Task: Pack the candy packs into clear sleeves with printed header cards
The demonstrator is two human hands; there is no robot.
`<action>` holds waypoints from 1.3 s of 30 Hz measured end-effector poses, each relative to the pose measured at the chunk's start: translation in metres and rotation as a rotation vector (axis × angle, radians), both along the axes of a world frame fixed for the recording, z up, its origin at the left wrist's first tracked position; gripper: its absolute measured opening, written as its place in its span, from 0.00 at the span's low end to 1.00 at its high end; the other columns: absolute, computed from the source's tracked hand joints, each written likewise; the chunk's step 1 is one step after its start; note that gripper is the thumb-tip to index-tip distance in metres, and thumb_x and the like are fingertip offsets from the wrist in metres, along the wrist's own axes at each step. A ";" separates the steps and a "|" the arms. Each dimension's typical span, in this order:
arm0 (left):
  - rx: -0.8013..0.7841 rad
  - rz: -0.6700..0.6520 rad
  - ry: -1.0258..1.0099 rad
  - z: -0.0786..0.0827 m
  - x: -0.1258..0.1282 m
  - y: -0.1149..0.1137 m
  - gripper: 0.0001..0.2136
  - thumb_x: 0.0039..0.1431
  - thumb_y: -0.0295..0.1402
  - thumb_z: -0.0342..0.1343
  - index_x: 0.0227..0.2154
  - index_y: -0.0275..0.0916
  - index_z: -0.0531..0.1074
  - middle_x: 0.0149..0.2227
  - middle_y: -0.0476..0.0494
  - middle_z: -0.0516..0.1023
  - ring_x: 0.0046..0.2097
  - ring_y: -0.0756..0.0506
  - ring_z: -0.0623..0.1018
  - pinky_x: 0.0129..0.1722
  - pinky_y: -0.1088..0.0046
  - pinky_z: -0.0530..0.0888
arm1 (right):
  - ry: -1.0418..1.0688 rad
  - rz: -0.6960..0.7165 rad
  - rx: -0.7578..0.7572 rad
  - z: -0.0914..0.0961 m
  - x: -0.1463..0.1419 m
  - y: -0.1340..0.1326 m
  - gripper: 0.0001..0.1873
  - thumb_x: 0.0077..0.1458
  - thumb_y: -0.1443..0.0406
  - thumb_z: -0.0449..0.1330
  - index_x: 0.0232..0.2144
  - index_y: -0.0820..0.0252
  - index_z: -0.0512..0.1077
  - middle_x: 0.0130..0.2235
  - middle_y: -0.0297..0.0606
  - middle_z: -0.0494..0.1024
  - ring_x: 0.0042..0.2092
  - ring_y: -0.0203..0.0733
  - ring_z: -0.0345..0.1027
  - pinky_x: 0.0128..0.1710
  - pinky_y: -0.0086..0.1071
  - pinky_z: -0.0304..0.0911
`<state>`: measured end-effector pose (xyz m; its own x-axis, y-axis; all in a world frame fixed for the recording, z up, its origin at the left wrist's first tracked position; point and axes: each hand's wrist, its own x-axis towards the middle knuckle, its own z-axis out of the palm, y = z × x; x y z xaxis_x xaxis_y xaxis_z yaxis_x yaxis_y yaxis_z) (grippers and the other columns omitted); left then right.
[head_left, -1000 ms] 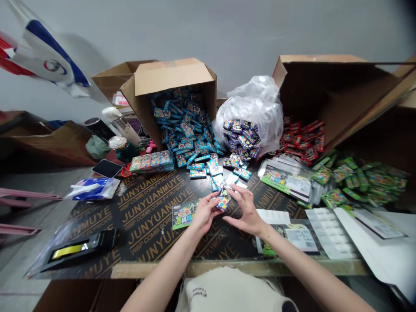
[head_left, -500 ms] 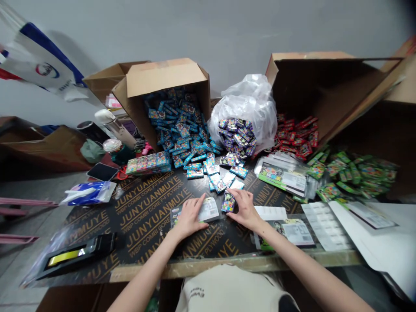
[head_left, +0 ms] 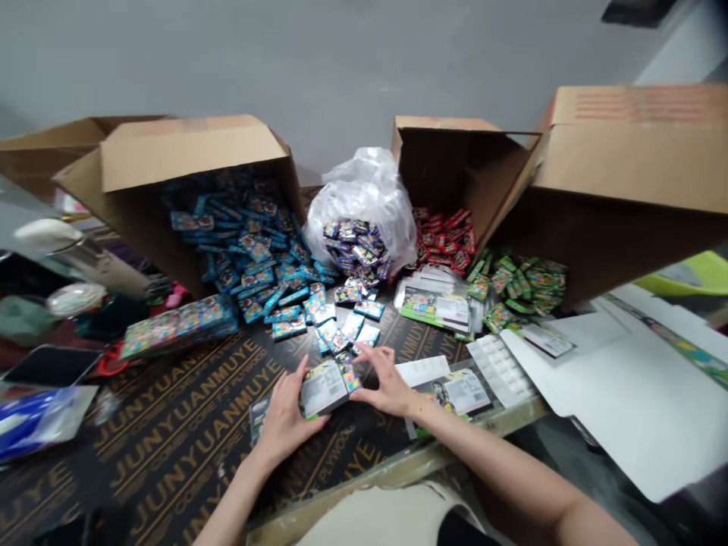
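My left hand (head_left: 289, 413) is wrapped over a flat printed packet (head_left: 324, 388) with a white label and a green edge. Its thumb lies along the near side and its fingers along the far side. In a pinch between thumb and fingers, my right hand (head_left: 387, 383) has a small purple box (head_left: 349, 373), which sits against the packet's right end. Just beyond the hands lie several loose blue boxes (head_left: 330, 335), some with pale faces up. Part of the packet is hidden under my left hand.
Behind stand a carton (head_left: 193, 155) spilling blue boxes, a plastic bag (head_left: 364, 186) of purple ones, and a carton (head_left: 455, 148) with red ones. Green boxes (head_left: 528, 280) lie in a heap at right. Stacked packets (head_left: 435, 307) and a white sheet (head_left: 637, 409) are nearer.
The camera view has swung to the right. My right hand has brought the purple box against the packet's end; a gap separated them before. The packet is now tilted in my left hand.
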<state>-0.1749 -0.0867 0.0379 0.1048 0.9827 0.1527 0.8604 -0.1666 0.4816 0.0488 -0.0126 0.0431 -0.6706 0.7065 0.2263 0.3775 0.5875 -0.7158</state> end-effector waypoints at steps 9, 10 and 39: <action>-0.062 -0.017 0.052 -0.024 0.007 0.003 0.41 0.44 0.35 0.56 0.60 0.40 0.41 0.51 0.38 0.65 0.51 0.37 0.66 0.52 0.54 0.60 | -0.252 -0.668 0.169 0.022 0.040 0.136 0.23 0.53 0.60 0.53 0.52 0.56 0.59 0.53 0.43 0.65 0.54 0.47 0.54 0.50 0.41 0.47; -0.058 -0.023 0.057 -0.028 0.007 0.001 0.40 0.44 0.35 0.56 0.60 0.41 0.42 0.51 0.38 0.65 0.51 0.37 0.65 0.53 0.54 0.59 | -0.263 -0.716 0.166 0.023 0.046 0.162 0.25 0.51 0.61 0.54 0.52 0.59 0.60 0.53 0.47 0.64 0.54 0.51 0.53 0.49 0.44 0.47; -0.467 0.222 -1.152 0.041 0.067 0.031 0.16 0.44 0.40 0.61 0.34 0.33 0.75 0.31 0.40 0.78 0.33 0.46 0.75 0.35 0.72 0.70 | 0.204 0.109 -0.471 0.037 0.026 0.045 0.21 0.57 0.55 0.48 0.50 0.55 0.65 0.44 0.37 0.73 0.43 0.41 0.67 0.42 0.37 0.64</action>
